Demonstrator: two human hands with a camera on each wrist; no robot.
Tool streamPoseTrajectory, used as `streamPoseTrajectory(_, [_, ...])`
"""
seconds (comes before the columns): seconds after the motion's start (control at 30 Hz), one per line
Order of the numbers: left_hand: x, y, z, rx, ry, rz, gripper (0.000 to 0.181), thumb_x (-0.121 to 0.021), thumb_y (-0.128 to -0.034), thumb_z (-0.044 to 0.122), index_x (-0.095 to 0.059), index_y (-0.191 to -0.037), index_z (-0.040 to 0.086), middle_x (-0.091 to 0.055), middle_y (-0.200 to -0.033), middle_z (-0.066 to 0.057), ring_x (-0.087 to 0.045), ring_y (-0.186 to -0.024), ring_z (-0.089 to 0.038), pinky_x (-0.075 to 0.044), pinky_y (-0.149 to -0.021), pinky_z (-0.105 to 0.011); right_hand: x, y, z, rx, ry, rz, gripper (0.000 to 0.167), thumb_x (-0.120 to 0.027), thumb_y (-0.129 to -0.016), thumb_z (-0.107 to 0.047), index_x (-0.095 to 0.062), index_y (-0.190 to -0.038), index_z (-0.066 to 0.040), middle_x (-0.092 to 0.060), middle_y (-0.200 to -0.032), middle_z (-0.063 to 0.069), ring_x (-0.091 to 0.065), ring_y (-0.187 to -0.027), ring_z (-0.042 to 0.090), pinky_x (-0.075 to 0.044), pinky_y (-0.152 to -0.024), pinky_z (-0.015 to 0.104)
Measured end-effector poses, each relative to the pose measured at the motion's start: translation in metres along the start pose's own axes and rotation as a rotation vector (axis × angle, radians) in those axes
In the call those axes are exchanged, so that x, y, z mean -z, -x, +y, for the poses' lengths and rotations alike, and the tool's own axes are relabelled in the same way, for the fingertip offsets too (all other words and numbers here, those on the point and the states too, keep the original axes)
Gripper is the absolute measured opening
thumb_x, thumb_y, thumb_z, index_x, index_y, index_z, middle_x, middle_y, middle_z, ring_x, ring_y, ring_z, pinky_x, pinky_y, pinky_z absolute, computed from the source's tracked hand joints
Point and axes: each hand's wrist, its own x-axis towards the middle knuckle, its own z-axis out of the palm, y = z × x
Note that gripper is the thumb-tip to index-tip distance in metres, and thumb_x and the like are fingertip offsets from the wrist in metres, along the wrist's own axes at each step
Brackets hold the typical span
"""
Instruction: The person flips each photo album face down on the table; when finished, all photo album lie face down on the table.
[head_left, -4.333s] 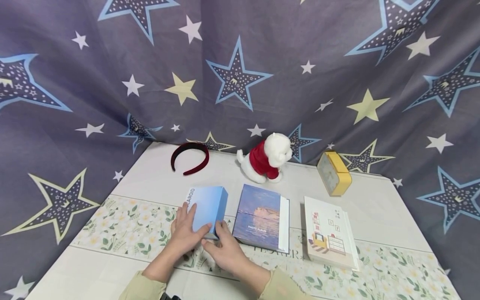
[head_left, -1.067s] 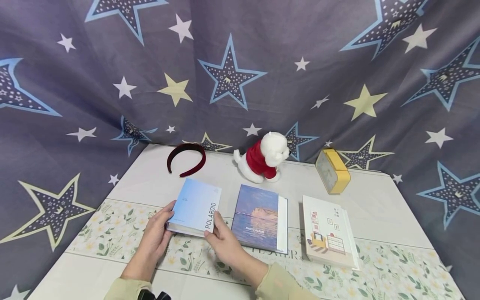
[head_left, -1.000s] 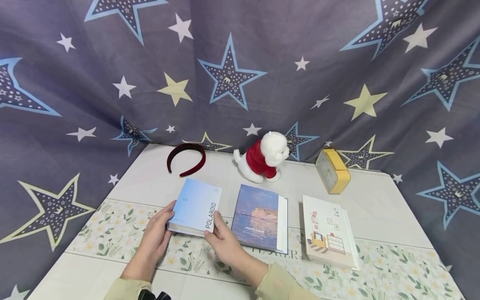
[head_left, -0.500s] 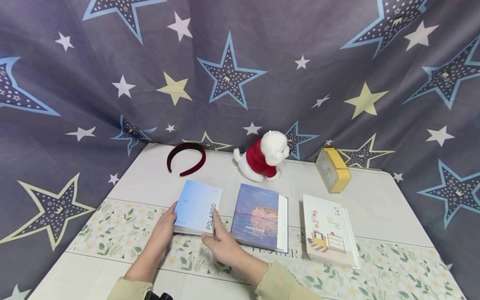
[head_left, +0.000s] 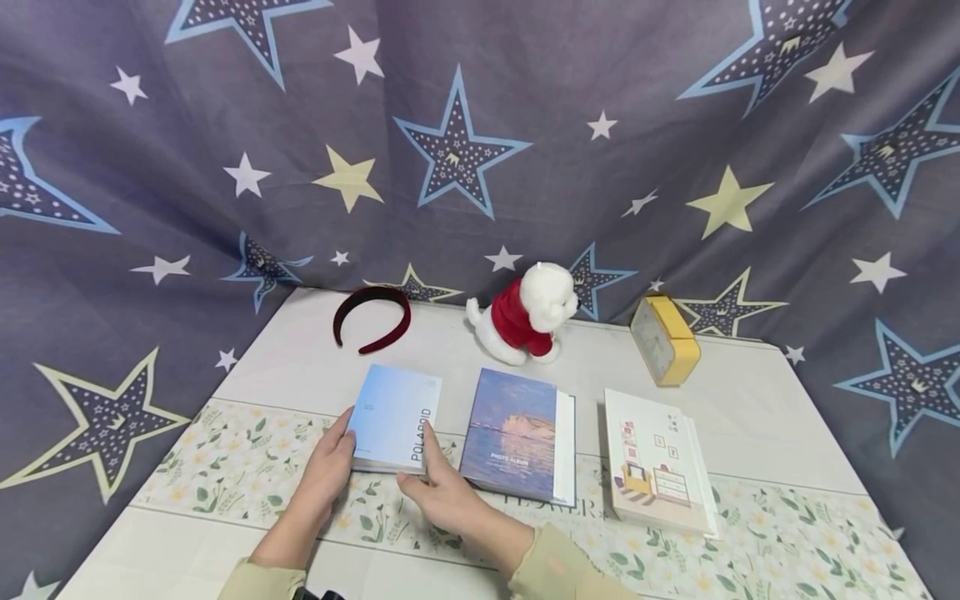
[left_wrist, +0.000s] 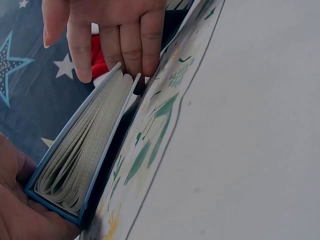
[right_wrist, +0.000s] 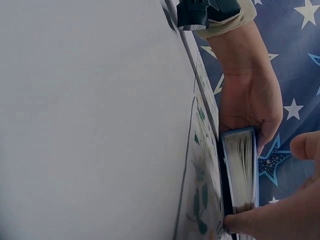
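A light-blue photo album (head_left: 393, 412) marked POLAROID lies near the table's left-middle, between both hands. My left hand (head_left: 327, 462) holds its spine side; in the right wrist view, that left hand (right_wrist: 252, 102) wraps the spine end, thumb along the cover. My right hand (head_left: 446, 487) is at the opposite side, its index finger along the cover's right edge and its thumb by the near edge. In the left wrist view, the right hand's fingers (left_wrist: 131, 47) are straight at the album's open side. White page edges (left_wrist: 82, 150) face me.
To the right lie a seascape photo album (head_left: 517, 429) and a white illustrated album (head_left: 660, 467). Behind are a dark red headband (head_left: 386, 337), a white plush dog (head_left: 517, 317) in red and a yellow clock (head_left: 675, 342). A starry curtain (head_left: 480, 242) hangs at the back.
Over four seconds the blue album has been turned round, its lettering going from left to right. Within the last second it has come slightly nearer and lower; my right index finger has straightened.
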Motion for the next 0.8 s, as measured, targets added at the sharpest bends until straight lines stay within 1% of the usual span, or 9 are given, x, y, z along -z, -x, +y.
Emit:
streamPoseTrajectory(0.17, [-0.001, 0.0, 0.0, -0.004, 0.008, 0.002, 0.054, -0.022, -0.1051, 0.018, -0.01, -0.157, 0.009, -0.014, -0.162, -0.012, -0.007, -0.149, -0.029, -0.007, -0.118, -0.047, 0.0, 0.0, 0.0, 0.001, 0.007, 0.009, 0.079, -0.048, -0.101, -0.031, 0.003, -0.157, -0.012, -0.004, -0.163, 0.007, -0.005, -0.149, 0.026, -0.005, -0.116, 0.054])
streamPoseTrajectory(0.37, [-0.002, 0.002, 0.0, -0.011, 0.007, -0.003, 0.054, -0.023, -0.1052, 0.015, -0.01, -0.157, 0.007, -0.013, -0.162, -0.015, -0.007, -0.148, -0.031, -0.006, -0.118, -0.048, 0.0, 0.001, 0.001, -0.029, 0.043, 0.024, 0.077, -0.048, -0.1, -0.034, -0.002, -0.158, -0.012, -0.003, -0.163, 0.008, -0.004, -0.149, 0.024, -0.006, -0.117, 0.052])
streamPoseTrajectory(0.47, [-0.002, 0.002, 0.0, -0.018, 0.002, -0.007, 0.054, -0.023, -0.1052, 0.014, -0.01, -0.157, 0.006, -0.012, -0.162, -0.016, -0.007, -0.148, -0.032, -0.007, -0.118, -0.048, 0.0, 0.002, -0.001, -0.038, 0.068, 0.022, 0.076, -0.048, -0.1, -0.034, -0.004, -0.158, -0.011, -0.004, -0.163, 0.012, -0.003, -0.149, 0.026, -0.006, -0.116, 0.053])
streamPoseTrajectory(0.6, [0.0, 0.002, 0.002, -0.019, -0.021, 0.005, 0.054, -0.025, -0.1048, 0.011, -0.01, -0.156, 0.005, -0.012, -0.161, -0.017, -0.007, -0.148, -0.033, -0.008, -0.118, -0.048, 0.004, 0.007, -0.006, -0.029, 0.098, 0.007, 0.074, -0.048, -0.1, -0.035, -0.008, -0.158, -0.01, -0.006, -0.162, 0.017, -0.003, -0.149, 0.03, -0.007, -0.116, 0.055])
streamPoseTrajectory(0.63, [0.001, 0.003, 0.003, -0.019, -0.036, 0.013, 0.054, -0.026, -0.1046, 0.011, -0.011, -0.156, 0.004, -0.012, -0.161, -0.018, -0.008, -0.148, -0.034, -0.008, -0.118, -0.049, 0.005, 0.009, -0.009, -0.021, 0.102, -0.001, 0.074, -0.048, -0.1, -0.035, -0.008, -0.157, -0.009, -0.007, -0.162, 0.016, -0.004, -0.148, 0.03, -0.009, -0.116, 0.055])
streamPoseTrajectory(0.7, [0.001, 0.004, 0.005, -0.027, -0.084, 0.039, 0.056, -0.031, -0.1036, 0.01, -0.012, -0.156, 0.003, -0.013, -0.16, -0.02, -0.01, -0.147, -0.036, -0.01, -0.117, -0.049, 0.01, 0.014, -0.013, -0.008, 0.103, -0.018, 0.073, -0.047, -0.101, -0.036, -0.009, -0.157, -0.009, -0.01, -0.162, 0.016, -0.013, -0.147, 0.031, -0.016, -0.115, 0.053])
streamPoseTrajectory(0.77, [0.001, 0.006, 0.008, -0.055, -0.149, 0.074, 0.058, -0.036, -0.1024, 0.01, -0.015, -0.156, 0.003, -0.016, -0.16, -0.021, -0.013, -0.147, -0.037, -0.012, -0.117, -0.05, 0.016, 0.021, -0.019, -0.004, 0.081, -0.029, 0.071, -0.047, -0.102, -0.037, -0.012, -0.157, -0.011, -0.015, -0.161, 0.016, -0.023, -0.145, 0.031, -0.024, -0.114, 0.049])
streamPoseTrajectory(0.8, [0.0, 0.007, 0.011, -0.08, -0.186, 0.093, 0.059, -0.039, -0.1016, 0.01, -0.016, -0.155, 0.002, -0.017, -0.159, -0.021, -0.014, -0.146, -0.038, -0.013, -0.117, -0.05, 0.02, 0.024, -0.021, 0.002, 0.074, -0.025, 0.07, -0.047, -0.102, -0.038, -0.014, -0.157, -0.011, -0.02, -0.159, 0.017, -0.029, -0.143, 0.03, -0.029, -0.112, 0.047])
